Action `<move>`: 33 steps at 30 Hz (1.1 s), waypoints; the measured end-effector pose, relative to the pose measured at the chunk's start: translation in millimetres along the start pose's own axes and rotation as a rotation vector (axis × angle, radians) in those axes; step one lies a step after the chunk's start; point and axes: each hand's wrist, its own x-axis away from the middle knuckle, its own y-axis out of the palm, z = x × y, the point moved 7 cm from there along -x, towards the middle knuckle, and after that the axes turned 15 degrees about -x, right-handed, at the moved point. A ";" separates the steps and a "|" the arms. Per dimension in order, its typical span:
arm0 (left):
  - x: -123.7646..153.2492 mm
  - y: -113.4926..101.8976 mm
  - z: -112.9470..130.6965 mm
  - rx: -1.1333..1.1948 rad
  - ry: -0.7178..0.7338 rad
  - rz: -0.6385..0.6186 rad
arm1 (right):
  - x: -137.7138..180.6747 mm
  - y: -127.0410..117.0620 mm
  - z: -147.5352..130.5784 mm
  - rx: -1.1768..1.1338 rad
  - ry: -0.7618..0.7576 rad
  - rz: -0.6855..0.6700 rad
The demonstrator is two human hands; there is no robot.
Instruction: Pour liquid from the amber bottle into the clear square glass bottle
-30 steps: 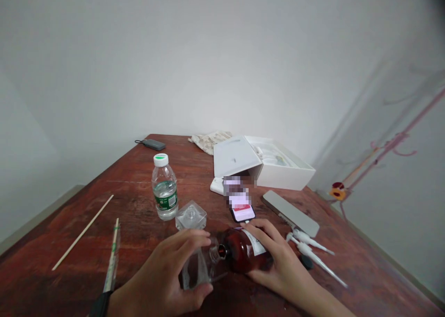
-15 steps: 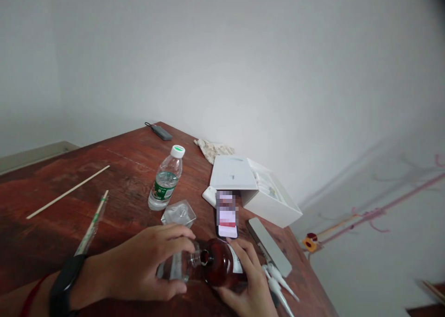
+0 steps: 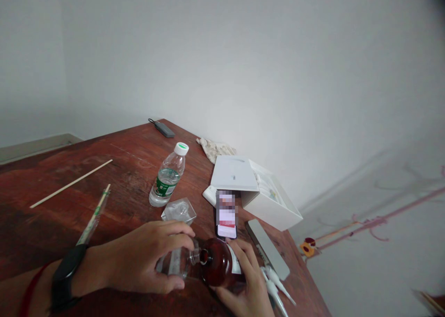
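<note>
My left hand (image 3: pixel 146 261) is wrapped round a small clear glass container (image 3: pixel 175 263) near the table's front edge. My right hand (image 3: pixel 245 287) grips a dark amber bottle (image 3: pixel 217 263) with a white label, tipped on its side. The amber bottle's open neck meets the clear container's mouth. A black band sits on my left wrist. Just beyond my left hand lies a clear square glass piece (image 3: pixel 179 210).
On the wooden table (image 3: pixel 104 168) stand a water bottle (image 3: pixel 168 175), a phone (image 3: pixel 226 213), an open white box (image 3: pixel 255 189), a grey flat bar (image 3: pixel 267 247), white pipettes (image 3: pixel 278 289), a cloth (image 3: pixel 215 148), a grey power bank (image 3: pixel 163 128), a thin stick (image 3: pixel 71 183) and a wrapped chopstick (image 3: pixel 93 217).
The view has swung to the left and tilted. Both hands keep the amber bottle tipped against the clear container.
</note>
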 end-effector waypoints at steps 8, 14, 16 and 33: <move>-0.6 -3.5 2.0 -0.015 -0.005 -0.006 | 2.7 0.4 0.7 -0.009 0.022 0.018; 2.1 -4.1 1.5 -0.025 -0.011 0.005 | 2.1 -1.1 -2.4 -0.020 0.033 0.011; 2.5 -3.3 1.1 -0.025 -0.005 -0.001 | 1.7 -1.0 -3.1 -0.024 0.049 0.004; 2.0 -3.3 -0.6 -0.034 0.005 0.018 | 0.3 -0.8 -2.4 -0.018 0.082 0.008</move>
